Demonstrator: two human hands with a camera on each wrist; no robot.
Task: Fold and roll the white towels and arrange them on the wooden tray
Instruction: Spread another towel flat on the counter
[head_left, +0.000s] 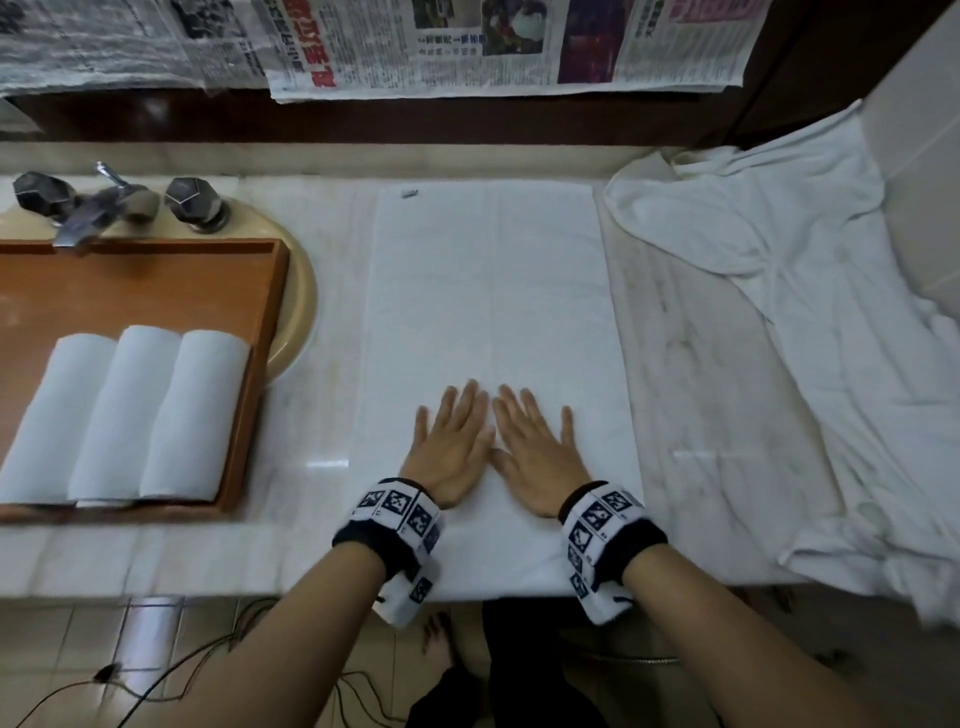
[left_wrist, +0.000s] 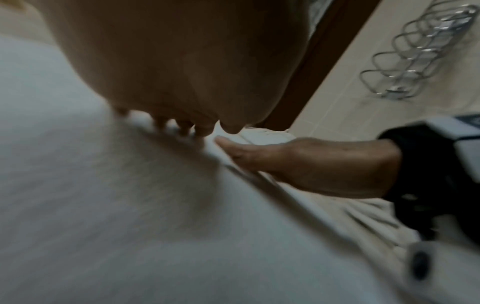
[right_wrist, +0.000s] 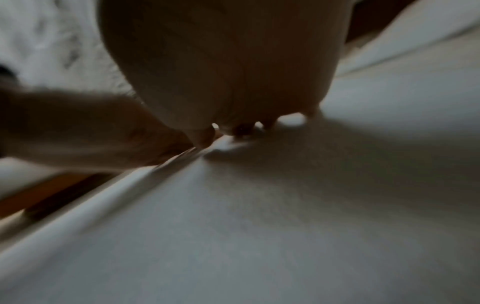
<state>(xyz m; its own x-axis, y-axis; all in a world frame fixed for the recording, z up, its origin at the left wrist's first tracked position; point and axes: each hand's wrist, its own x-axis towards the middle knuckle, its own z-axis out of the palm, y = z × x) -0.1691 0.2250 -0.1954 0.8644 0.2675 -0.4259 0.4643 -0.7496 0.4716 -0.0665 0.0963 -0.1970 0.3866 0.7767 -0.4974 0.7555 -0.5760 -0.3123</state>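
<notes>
From the head view, you are pressing both palms flat on the folded towel (head_left: 488, 332), which is lying on the marble tabletop (head_left: 691, 395) with its long axis running straight away from you, one short end at the near edge and the other toward the wall. Your left hand (head_left: 453, 441) and right hand (head_left: 537, 449) are sitting side by side on the towel's near half, fingers straight and spread, pointing away from you, thumbs almost meeting over the centre crease; neither grip is closing on anything. To the left, the wooden tray (head_left: 260, 364) is resting over the sink (head_left: 298, 306), carrying three rolled towels (head_left: 124, 410) packed side by side, their long axes leaning away and slightly right. A loose heap of white towels (head_left: 779, 270) is lying at the right end of the tabletop.

In the left wrist view, your left hand (left_wrist: 182, 67) is lying over the towel (left_wrist: 103, 205) with its fingertips (left_wrist: 201, 129) touching the cloth, and your right hand (left_wrist: 306, 164) is lying flat just beside it. The picture is blurred.

In the right wrist view, your right hand (right_wrist: 228, 67) is spreading over the towel (right_wrist: 285, 216), fingertips (right_wrist: 241, 129) down on the cloth, your left hand (right_wrist: 85, 131) alongside. A strip of the tray (right_wrist: 44, 191) is showing at the lower left.
</notes>
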